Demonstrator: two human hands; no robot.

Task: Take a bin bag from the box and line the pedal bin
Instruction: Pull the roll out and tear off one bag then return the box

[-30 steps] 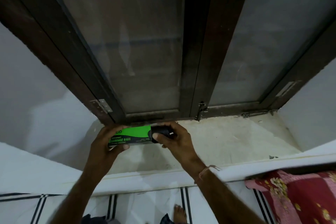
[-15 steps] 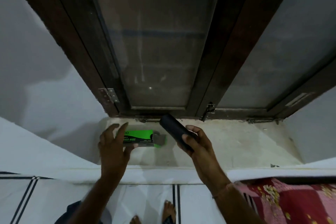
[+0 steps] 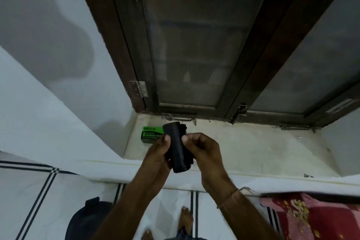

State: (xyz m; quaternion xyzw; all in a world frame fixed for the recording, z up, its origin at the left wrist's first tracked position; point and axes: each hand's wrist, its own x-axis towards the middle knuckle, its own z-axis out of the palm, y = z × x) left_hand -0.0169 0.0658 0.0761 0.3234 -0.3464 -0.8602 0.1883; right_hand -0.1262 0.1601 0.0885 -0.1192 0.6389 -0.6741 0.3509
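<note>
A black roll of bin bags [image 3: 176, 148] stands nearly upright between my two hands, above the window sill's front edge. My left hand [image 3: 155, 157] grips its left side with the thumb on the front. My right hand [image 3: 204, 152] pinches its right side, where a loose edge of bag sticks out. The green bin bag box [image 3: 151, 134] lies on the stone window sill [image 3: 253, 148] at its left end, partly hidden behind the roll. A dark round object [image 3: 87, 218] at the bottom left on the floor may be the pedal bin; I cannot tell.
A dark wooden window frame [image 3: 243, 76] with frosted panes rises behind the sill. White walls stand left and right. Below is a white tiled floor [image 3: 39, 191] with black lines, my bare feet [image 3: 185, 218], and a red flowered cloth [image 3: 315, 218] at the bottom right.
The box was let go and lies on the sill. My left hand left the box and joined my right hand on the black roll, which now stands upright nearer to me.
</note>
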